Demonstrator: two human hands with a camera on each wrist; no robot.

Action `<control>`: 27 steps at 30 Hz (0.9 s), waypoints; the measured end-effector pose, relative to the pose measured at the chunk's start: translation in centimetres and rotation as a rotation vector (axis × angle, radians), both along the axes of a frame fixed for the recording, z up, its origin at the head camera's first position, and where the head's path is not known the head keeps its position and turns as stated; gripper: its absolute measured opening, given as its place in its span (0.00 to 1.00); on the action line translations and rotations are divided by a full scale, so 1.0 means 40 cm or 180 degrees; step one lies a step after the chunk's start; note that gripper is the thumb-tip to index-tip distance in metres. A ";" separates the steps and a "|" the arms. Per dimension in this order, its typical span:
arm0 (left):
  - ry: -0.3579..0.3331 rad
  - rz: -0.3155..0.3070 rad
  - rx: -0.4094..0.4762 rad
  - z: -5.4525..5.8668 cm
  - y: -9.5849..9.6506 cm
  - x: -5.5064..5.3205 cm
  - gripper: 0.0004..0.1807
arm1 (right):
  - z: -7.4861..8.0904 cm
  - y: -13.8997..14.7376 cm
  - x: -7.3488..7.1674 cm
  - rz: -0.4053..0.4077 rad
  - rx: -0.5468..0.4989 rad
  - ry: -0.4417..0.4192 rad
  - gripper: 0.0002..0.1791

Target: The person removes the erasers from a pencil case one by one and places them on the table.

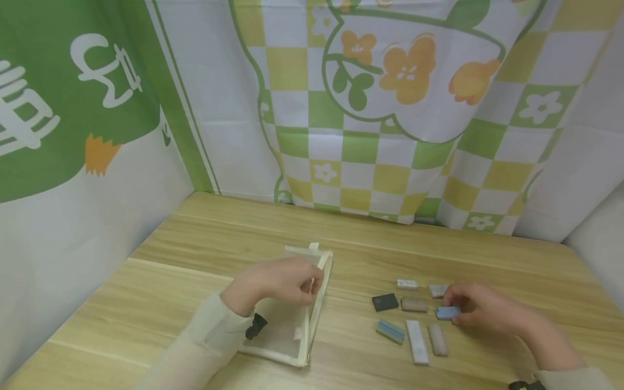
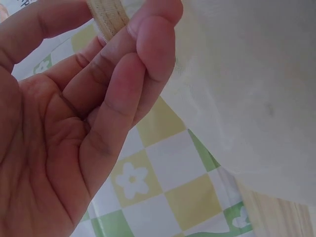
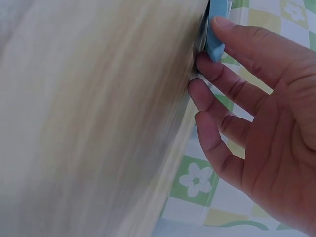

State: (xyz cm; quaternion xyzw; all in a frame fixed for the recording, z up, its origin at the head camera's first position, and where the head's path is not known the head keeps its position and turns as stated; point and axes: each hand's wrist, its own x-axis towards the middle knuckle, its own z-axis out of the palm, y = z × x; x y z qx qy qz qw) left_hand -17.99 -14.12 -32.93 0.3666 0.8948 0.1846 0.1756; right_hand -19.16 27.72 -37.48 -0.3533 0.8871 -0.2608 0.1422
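A pale mesh zipper pouch (image 1: 278,330) lies on the table, and my left hand (image 1: 287,279) pinches its cream edge band (image 2: 109,17) at the opening side. A small pink-white piece (image 1: 297,333) shows through the mesh near the front. To the right, my right hand (image 1: 482,309) pinches a blue eraser (image 1: 447,312) between thumb and fingers. In the right wrist view the blue eraser (image 3: 216,34) is at the thumb tip, close to the table top. A white eraser (image 1: 437,291) lies just behind it.
Several more erasers lie left of my right hand: a black one (image 1: 385,302), a tan one (image 1: 414,304), a small white one (image 1: 407,284), a blue-striped one (image 1: 390,331), a long white one (image 1: 417,342) and a greyish one (image 1: 437,340). Patterned curtains (image 1: 356,179) hang behind the wooden table (image 1: 205,233).
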 end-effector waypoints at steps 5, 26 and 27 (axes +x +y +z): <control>-0.0012 0.0016 -0.0023 -0.006 0.001 0.000 0.07 | 0.002 -0.003 0.003 0.0012 0.0034 0.0046 0.09; -0.0097 0.0036 -0.0162 -0.026 0.009 0.000 0.07 | -0.001 -0.005 0.009 -0.0088 0.0168 0.0126 0.10; -0.0104 0.0043 -0.0180 -0.027 0.010 0.000 0.07 | -0.001 -0.005 0.009 -0.0094 0.0172 0.0136 0.10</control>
